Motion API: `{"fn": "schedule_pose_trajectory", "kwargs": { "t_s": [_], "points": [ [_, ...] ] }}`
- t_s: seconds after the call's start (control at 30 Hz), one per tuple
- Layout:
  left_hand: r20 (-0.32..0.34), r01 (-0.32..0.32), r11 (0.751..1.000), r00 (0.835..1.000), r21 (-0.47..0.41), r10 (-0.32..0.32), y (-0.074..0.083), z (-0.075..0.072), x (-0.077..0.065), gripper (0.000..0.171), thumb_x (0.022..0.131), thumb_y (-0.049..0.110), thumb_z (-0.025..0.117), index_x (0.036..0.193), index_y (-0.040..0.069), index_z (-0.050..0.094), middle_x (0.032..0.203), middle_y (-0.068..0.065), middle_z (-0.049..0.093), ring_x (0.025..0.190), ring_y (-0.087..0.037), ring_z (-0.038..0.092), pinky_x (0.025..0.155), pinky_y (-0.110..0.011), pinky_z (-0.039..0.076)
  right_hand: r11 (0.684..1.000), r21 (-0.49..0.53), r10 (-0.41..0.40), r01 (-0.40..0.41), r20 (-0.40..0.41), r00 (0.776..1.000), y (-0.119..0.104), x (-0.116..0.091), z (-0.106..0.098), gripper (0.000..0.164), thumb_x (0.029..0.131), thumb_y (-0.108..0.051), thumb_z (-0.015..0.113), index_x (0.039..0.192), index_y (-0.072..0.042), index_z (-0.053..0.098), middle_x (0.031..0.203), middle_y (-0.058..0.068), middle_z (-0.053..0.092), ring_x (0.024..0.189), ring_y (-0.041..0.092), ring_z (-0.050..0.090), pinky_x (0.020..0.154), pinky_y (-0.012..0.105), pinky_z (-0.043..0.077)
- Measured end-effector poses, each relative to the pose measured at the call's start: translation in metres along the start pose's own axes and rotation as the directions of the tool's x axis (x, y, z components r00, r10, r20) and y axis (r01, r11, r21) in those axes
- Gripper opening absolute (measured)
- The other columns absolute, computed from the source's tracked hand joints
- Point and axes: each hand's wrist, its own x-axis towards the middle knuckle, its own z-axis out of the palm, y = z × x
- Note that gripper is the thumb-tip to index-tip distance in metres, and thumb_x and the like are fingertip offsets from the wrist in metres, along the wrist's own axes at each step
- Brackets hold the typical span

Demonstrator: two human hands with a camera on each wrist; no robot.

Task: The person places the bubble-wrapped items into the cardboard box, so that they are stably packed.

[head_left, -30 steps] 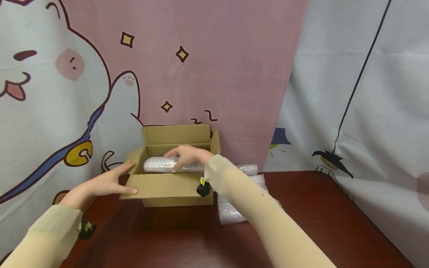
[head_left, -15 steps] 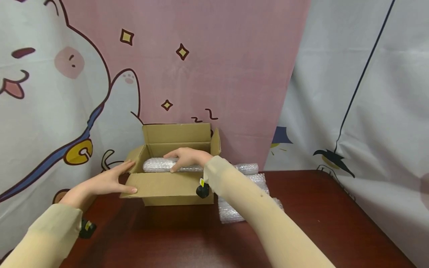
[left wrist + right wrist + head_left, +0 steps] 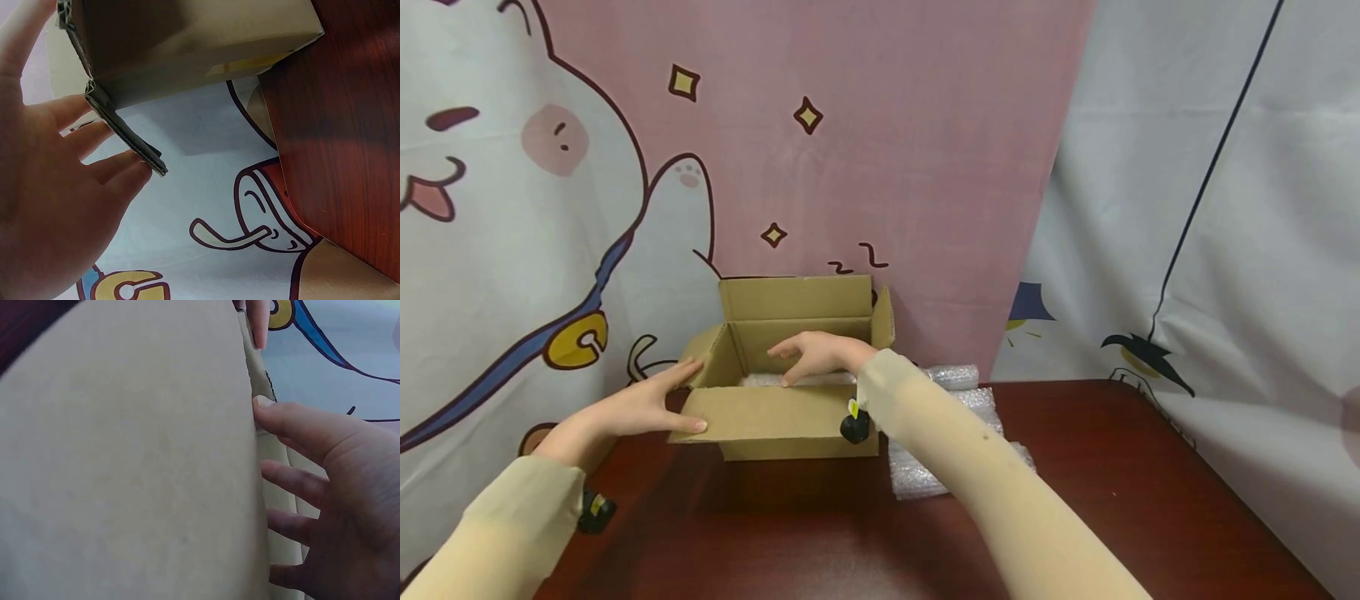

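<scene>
An open cardboard box [image 3: 775,421] stands on the table with its flaps spread. My left hand [image 3: 628,408] rests on its left corner. The fingers touch the left side flap [image 3: 128,134] and the thumb lies on the front flap. My right hand [image 3: 823,353] hovers over the box opening, its fingers spread and holding nothing. Below it, a bubble-wrapped roll [image 3: 763,380] lies inside the box, mostly hidden by the front flap and the hand. In the right wrist view the front flap [image 3: 137,450] covers the inside of the box.
More bubble-wrapped rolls [image 3: 917,479] lie on the dark red table [image 3: 1112,492] just right of the box, partly behind my right forearm. A printed pink and white curtain [image 3: 925,167] hangs close behind the box.
The bubble-wrapped roll has dropped from the right hand's fingers, sinking lower into the box. The right hand stays above with parted fingers. The left hand has not moved.
</scene>
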Motion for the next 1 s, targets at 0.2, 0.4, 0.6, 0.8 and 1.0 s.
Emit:
{"fn": "schedule_pose_trajectory", "kwargs": {
  "t_s": [0.2, 0.4, 0.6, 0.8, 1.0],
  "points": [
    [0.006, -0.005, 1.0, 1.0, -0.004, 0.005, 0.001, 0.0, 0.001, 0.101, 0.081, 0.036, 0.078, 0.152, -0.005, 0.02, 0.154, -0.032, 0.016, 0.138, -0.055, 0.013, 0.1, -0.071, 0.022, 1.0, -0.029, -0.008, 0.008, 0.017, 1.0, 0.002, 0.0, 0.0, 0.054, 0.093, -0.024, 0.067, 0.143, -0.014, 0.05, 0.145, 0.005, 0.048, 0.135, 0.024, 0.04, 0.107, 0.033, 0.035],
    [0.009, 0.005, 1.0, 1.0, -0.004, -0.005, 0.0, -0.001, 0.002, 0.101, 0.081, 0.037, 0.078, 0.152, -0.004, 0.019, 0.154, -0.032, 0.015, 0.138, -0.054, 0.012, 0.101, -0.071, 0.022, 0.999, -0.027, -0.039, 0.04, 0.031, 0.999, 0.0, -0.002, -0.004, 0.052, 0.093, -0.023, 0.067, 0.141, -0.011, 0.052, 0.142, 0.005, 0.051, 0.131, 0.022, 0.045, 0.103, 0.029, 0.039],
    [0.006, 0.002, 1.0, 1.0, -0.004, -0.002, 0.001, -0.002, 0.002, 0.101, 0.081, 0.037, 0.078, 0.152, -0.004, 0.02, 0.154, -0.032, 0.015, 0.138, -0.054, 0.012, 0.101, -0.07, 0.021, 0.996, -0.034, -0.083, 0.083, 0.013, 0.996, -0.005, -0.013, -0.018, 0.051, 0.091, -0.024, 0.068, 0.139, -0.011, 0.054, 0.14, 0.006, 0.053, 0.128, 0.018, 0.048, 0.104, 0.026, 0.036],
    [0.009, 0.014, 1.0, 1.0, -0.006, -0.014, 0.001, -0.001, 0.003, 0.101, 0.081, 0.039, 0.077, 0.152, -0.004, 0.019, 0.154, -0.032, 0.015, 0.138, -0.054, 0.012, 0.101, -0.071, 0.021, 0.99, -0.055, -0.132, 0.132, 0.004, 0.991, -0.015, -0.038, -0.033, 0.049, 0.094, -0.023, 0.066, 0.14, -0.013, 0.053, 0.141, 0.004, 0.053, 0.126, 0.018, 0.051, 0.102, 0.025, 0.038],
    [0.018, 0.015, 1.0, 1.0, -0.012, -0.015, 0.001, -0.002, 0.002, 0.101, 0.081, 0.038, 0.077, 0.152, -0.004, 0.019, 0.154, -0.032, 0.015, 0.138, -0.055, 0.013, 0.1, -0.071, 0.023, 0.98, -0.031, -0.196, 0.196, -0.009, 0.981, -0.022, -0.067, -0.042, 0.05, 0.094, -0.022, 0.066, 0.141, -0.014, 0.053, 0.142, 0.003, 0.052, 0.119, 0.02, 0.057, 0.098, 0.026, 0.043]
  ]
}}
